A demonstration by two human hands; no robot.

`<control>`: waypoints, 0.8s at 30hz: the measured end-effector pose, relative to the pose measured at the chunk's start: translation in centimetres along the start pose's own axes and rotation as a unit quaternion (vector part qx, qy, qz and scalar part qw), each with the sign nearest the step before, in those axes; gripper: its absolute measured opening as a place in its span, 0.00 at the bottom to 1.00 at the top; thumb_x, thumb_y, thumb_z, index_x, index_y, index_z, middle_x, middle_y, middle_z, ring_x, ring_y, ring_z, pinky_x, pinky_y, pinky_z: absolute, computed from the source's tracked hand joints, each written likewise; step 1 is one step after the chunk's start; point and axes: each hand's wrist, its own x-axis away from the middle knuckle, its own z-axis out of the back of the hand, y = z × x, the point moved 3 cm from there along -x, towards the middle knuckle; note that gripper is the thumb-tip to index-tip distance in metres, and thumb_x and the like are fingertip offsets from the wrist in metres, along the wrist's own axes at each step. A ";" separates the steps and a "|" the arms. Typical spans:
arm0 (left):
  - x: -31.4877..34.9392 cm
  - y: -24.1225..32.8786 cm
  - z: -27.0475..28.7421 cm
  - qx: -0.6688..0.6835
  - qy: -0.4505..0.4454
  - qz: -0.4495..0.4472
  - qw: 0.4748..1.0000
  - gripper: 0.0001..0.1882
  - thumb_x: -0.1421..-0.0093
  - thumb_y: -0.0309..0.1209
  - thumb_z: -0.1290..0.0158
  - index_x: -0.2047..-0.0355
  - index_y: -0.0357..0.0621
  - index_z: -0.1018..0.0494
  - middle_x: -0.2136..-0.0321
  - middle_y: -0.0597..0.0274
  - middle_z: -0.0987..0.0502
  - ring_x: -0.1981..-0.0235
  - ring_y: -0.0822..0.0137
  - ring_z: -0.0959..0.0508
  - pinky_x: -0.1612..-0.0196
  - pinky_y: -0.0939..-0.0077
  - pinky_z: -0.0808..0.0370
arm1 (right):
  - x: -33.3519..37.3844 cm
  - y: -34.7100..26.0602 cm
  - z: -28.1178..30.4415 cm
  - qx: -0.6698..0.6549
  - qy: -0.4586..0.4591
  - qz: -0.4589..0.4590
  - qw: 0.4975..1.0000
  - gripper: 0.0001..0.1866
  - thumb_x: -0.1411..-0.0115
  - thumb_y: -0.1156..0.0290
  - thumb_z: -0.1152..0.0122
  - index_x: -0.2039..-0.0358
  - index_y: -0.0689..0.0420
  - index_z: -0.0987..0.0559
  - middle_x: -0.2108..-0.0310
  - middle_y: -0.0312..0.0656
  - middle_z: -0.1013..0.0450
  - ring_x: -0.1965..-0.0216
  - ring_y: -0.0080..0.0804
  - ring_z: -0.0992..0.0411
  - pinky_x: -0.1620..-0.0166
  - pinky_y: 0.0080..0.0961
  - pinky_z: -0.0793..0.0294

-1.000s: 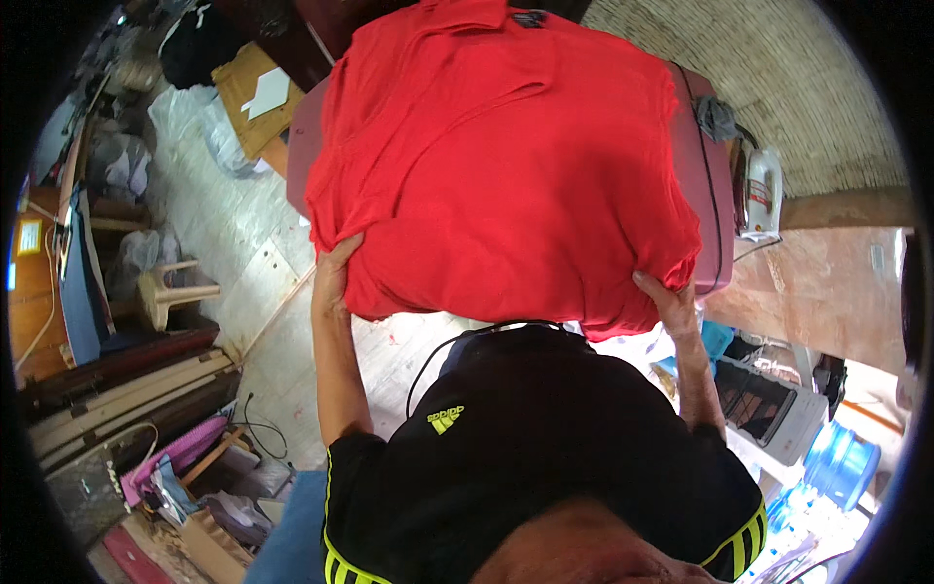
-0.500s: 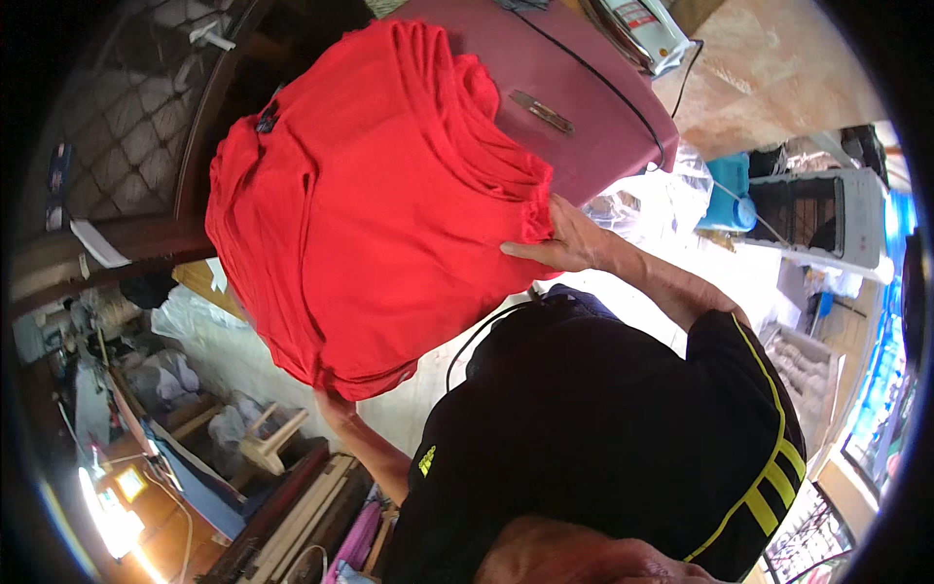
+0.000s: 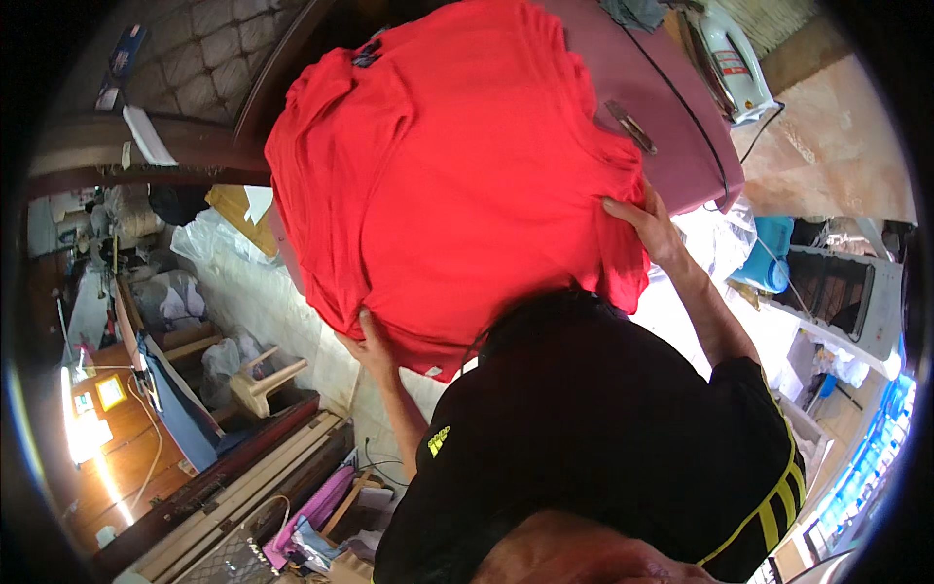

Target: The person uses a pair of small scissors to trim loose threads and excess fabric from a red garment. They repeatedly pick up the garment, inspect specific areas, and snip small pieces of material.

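A large red shirt (image 3: 467, 185) lies spread and rumpled over a maroon-covered table (image 3: 696, 161); a small dark label shows near its far left edge. My left hand (image 3: 372, 350) holds the near left edge, thumb on top and fingers hidden beneath the cloth. At the right edge my right hand (image 3: 654, 230) grips the fabric in the same way, with bunched cloth hanging beside it. A slim metal hand tool (image 3: 630, 127), perhaps thread snips, rests on the table just beyond the right side of the shirt.
An iron (image 3: 736, 68) stands at the far right, and a black cord (image 3: 681, 88) runs across the table. A blue jug (image 3: 767, 255) is on the right. To the left are plastic bags (image 3: 219, 238) and a small wooden stool (image 3: 263, 384).
The red shirt now lies flatter and reaches closer to my body. Both hands keep their hold on its edges, and my left thumb now shows on top. The whole view has shifted.
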 end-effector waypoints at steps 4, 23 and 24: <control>0.8 3.3 -2.8 -0.284 0.198 -0.261 0.901 0.38 0.43 0.40 0.38 0.39 0.34 0.43 0.39 0.39 0.41 0.38 0.45 0.39 0.37 0.51 0.43 | 0.4 0.8 -0.4 0.080 0.144 0.134 0.977 0.35 0.40 0.72 0.41 0.35 0.64 0.42 0.41 0.47 0.34 0.37 0.37 0.39 0.34 0.34 0.44; -31.3 7.8 -12.8 0.198 -0.310 0.051 0.929 0.12 0.33 0.36 0.47 0.57 0.42 0.23 0.66 0.63 0.20 0.68 0.76 0.23 0.63 0.81 0.25 | -9.2 1.3 12.7 0.737 0.257 0.263 0.567 0.12 0.40 0.65 0.44 0.61 0.59 0.26 0.63 0.45 0.29 0.62 0.46 0.30 0.60 0.40 0.28; -32.7 5.3 -12.3 0.146 -0.347 0.104 0.921 0.13 0.33 0.37 0.48 0.55 0.42 0.24 0.66 0.64 0.20 0.68 0.76 0.24 0.64 0.81 0.25 | -9.6 1.5 15.0 0.768 0.248 0.286 0.517 0.12 0.39 0.65 0.44 0.62 0.60 0.27 0.66 0.45 0.29 0.64 0.43 0.28 0.62 0.39 0.28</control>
